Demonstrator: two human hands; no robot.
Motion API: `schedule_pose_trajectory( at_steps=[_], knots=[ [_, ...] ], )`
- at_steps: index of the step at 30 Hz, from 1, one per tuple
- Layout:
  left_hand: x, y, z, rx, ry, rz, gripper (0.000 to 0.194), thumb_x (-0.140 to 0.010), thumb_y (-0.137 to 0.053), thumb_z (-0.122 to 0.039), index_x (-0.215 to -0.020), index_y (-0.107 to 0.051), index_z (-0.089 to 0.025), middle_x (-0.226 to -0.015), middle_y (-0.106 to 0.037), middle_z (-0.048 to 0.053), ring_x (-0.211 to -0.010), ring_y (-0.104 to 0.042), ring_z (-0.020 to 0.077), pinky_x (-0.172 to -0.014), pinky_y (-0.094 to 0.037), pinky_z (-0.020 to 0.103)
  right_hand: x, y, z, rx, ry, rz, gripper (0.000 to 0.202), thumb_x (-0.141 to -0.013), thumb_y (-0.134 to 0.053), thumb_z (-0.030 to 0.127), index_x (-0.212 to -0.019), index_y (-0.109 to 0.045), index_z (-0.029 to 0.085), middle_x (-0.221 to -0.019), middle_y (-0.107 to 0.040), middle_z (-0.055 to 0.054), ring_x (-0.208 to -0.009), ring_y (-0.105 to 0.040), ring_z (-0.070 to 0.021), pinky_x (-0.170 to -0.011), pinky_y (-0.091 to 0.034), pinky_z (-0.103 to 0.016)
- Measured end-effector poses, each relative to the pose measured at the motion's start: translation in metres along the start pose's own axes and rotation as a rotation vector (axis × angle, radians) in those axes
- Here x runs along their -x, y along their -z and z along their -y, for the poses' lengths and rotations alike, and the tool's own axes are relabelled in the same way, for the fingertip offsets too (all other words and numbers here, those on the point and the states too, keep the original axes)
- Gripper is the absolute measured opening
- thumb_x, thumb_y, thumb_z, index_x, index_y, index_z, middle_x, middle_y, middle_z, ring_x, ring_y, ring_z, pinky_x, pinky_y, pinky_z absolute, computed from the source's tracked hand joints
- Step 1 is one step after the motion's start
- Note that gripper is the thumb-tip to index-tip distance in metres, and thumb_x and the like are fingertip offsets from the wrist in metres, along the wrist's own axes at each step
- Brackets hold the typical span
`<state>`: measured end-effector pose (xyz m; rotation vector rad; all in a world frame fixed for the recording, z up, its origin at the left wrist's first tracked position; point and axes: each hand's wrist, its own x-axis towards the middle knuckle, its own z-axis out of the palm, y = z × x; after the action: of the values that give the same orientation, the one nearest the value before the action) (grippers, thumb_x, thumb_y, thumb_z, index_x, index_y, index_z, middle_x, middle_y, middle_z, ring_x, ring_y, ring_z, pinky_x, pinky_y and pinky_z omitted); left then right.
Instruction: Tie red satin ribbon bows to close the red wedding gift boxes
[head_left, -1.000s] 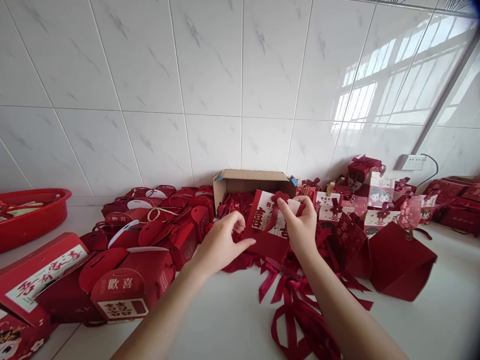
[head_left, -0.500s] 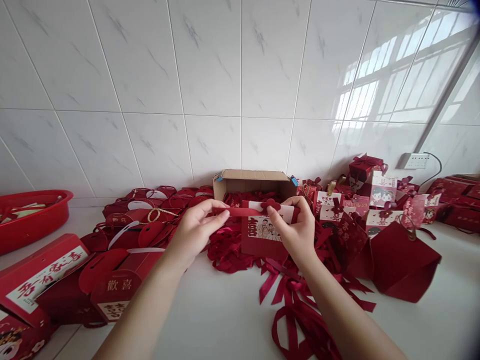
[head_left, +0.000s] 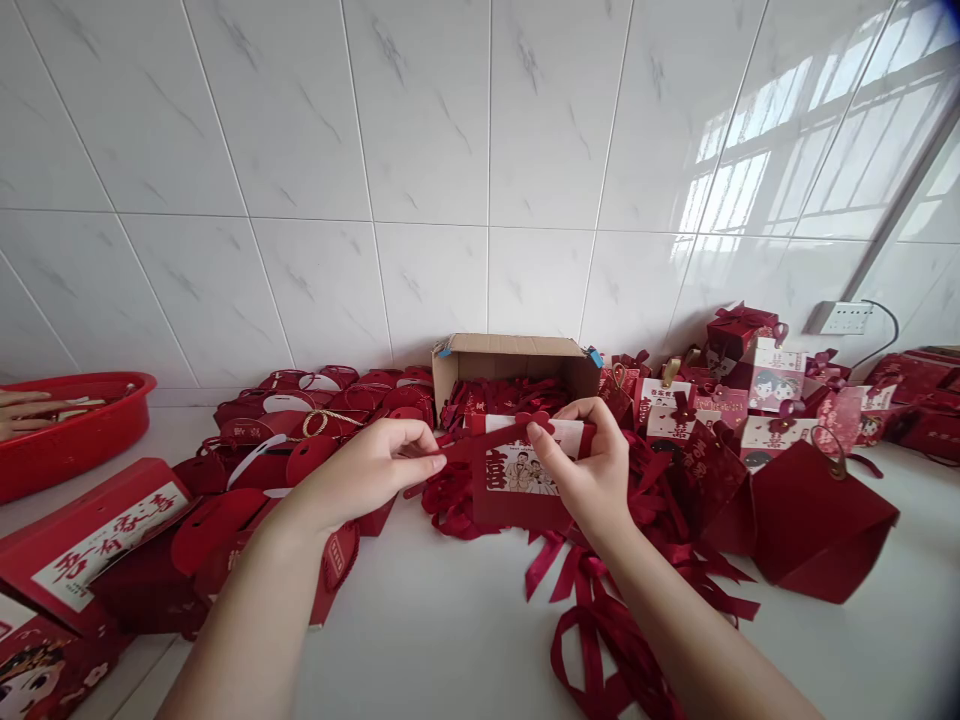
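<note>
Just in front of the cardboard box, a red gift box (head_left: 521,500) with a white printed label hangs above the table. My right hand (head_left: 589,455) grips its upper right part, the thumb pressed near a dark red flower-shaped piece (head_left: 534,420). A red strip (head_left: 480,440) runs from there to the left. Its left end is pinched between thumb and fingers of my left hand (head_left: 394,460). Loose red ribbons (head_left: 615,640) lie below and to the right of the gift box.
An open cardboard box (head_left: 517,345) of red ribbons stands by the tiled wall. Red gift boxes crowd left and right, including a large one (head_left: 825,510). At far left, another person's hand (head_left: 26,412) is in a red basin (head_left: 75,455).
My left hand has moved a little left and down, drawing the strip's end with it. The gift box is slightly lower. Another person's hand has appeared at the basin.
</note>
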<state>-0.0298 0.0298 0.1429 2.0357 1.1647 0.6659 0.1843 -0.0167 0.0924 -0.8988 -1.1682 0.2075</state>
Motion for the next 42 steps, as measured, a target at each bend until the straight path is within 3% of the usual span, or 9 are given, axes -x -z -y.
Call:
schedule_pose_trajectory(
  at_steps=[3,8,14,16,18,24,28,35,42],
  knots=[
    [-0.001,0.007,0.003,0.127,-0.069,-0.175,0.025,-0.077,-0.065,-0.043,-0.078,-0.062,-0.019,-0.071,-0.060,-0.001,-0.068,-0.056,0.0148,-0.060,-0.043,0.025,0.002,0.000,-0.003,0.012,0.058,0.070,0.027,-0.074,-0.070,0.031,-0.074,-0.044,0.021,-0.060,-0.048,0.005,-0.048,-0.042,-0.0083,-0.043,-0.036,-0.020],
    [0.013,0.005,-0.009,0.430,-0.331,-0.406,0.018,-0.079,-0.066,-0.037,-0.086,-0.063,-0.020,-0.086,-0.065,0.002,-0.083,-0.062,0.0172,-0.074,-0.052,0.027,0.008,0.000,0.000,0.075,0.356,0.317,0.022,-0.075,-0.067,0.024,-0.079,-0.046,0.022,-0.070,-0.054,0.001,-0.057,-0.050,-0.0119,-0.049,-0.041,-0.024],
    [0.034,-0.018,-0.036,0.409,-0.513,-0.611,0.025,-0.073,-0.073,-0.023,-0.091,-0.057,-0.025,-0.070,-0.063,-0.006,-0.057,-0.059,0.0103,-0.052,-0.049,0.019,0.014,0.002,0.015,0.182,0.691,0.452,0.019,-0.076,-0.062,0.019,-0.083,-0.046,0.025,-0.067,-0.053,0.001,-0.058,-0.052,-0.0148,-0.052,-0.042,-0.029],
    [0.037,-0.020,-0.037,0.278,-0.561,-0.577,0.014,-0.072,-0.074,-0.022,-0.081,-0.064,-0.023,-0.069,-0.065,-0.004,-0.059,-0.061,0.0120,-0.054,-0.051,0.021,0.014,0.005,0.018,0.207,0.733,0.469,0.020,-0.076,-0.062,0.018,-0.084,-0.045,0.025,-0.068,-0.054,0.001,-0.058,-0.053,-0.0153,-0.053,-0.042,-0.030],
    [0.037,-0.018,-0.034,0.168,-0.545,-0.433,0.003,-0.077,-0.070,-0.025,-0.077,-0.071,-0.022,-0.075,-0.070,0.000,-0.067,-0.066,0.0148,-0.061,-0.055,0.023,0.014,0.008,0.021,0.216,0.744,0.480,0.023,-0.075,-0.063,0.017,-0.084,-0.044,0.025,-0.069,-0.055,0.000,-0.059,-0.053,-0.0157,-0.054,-0.042,-0.030],
    [0.031,-0.011,-0.024,0.123,-0.522,-0.057,0.025,-0.084,-0.060,-0.016,-0.100,-0.073,-0.028,-0.095,-0.074,0.000,-0.084,-0.069,0.0172,-0.072,-0.057,0.024,0.010,0.011,0.028,0.186,0.791,0.432,0.022,-0.076,-0.061,0.014,-0.083,-0.043,0.023,-0.069,-0.054,0.000,-0.058,-0.052,-0.0149,-0.053,-0.042,-0.030],
    [0.028,-0.016,-0.030,0.059,-0.622,-0.086,0.024,-0.079,-0.063,-0.010,-0.090,-0.076,-0.027,-0.092,-0.071,0.001,-0.082,-0.066,0.0138,-0.069,-0.054,0.019,0.008,0.012,0.031,0.161,0.817,0.400,0.021,-0.074,-0.061,0.011,-0.083,-0.044,0.020,-0.069,-0.054,-0.001,-0.058,-0.053,-0.0149,-0.052,-0.043,-0.029],
    [0.031,-0.025,-0.038,0.135,-0.459,-0.050,0.011,-0.081,-0.065,-0.023,-0.084,-0.076,-0.022,-0.074,-0.072,0.001,-0.063,-0.064,0.0126,-0.052,-0.050,0.018,0.006,0.014,0.032,0.173,0.803,0.381,0.022,-0.074,-0.063,0.012,-0.083,-0.044,0.020,-0.068,-0.055,-0.002,-0.058,-0.054,-0.0149,-0.050,-0.043,-0.028],
    [0.034,-0.026,-0.039,0.139,-0.496,-0.095,0.010,-0.080,-0.068,-0.023,-0.084,-0.076,-0.027,-0.073,-0.073,-0.001,-0.064,-0.065,0.0114,-0.054,-0.052,0.015,0.005,0.015,0.032,0.159,0.791,0.379,0.022,-0.074,-0.063,0.013,-0.083,-0.044,0.020,-0.068,-0.054,-0.001,-0.058,-0.053,-0.0145,-0.050,-0.043,-0.028]
  ],
)
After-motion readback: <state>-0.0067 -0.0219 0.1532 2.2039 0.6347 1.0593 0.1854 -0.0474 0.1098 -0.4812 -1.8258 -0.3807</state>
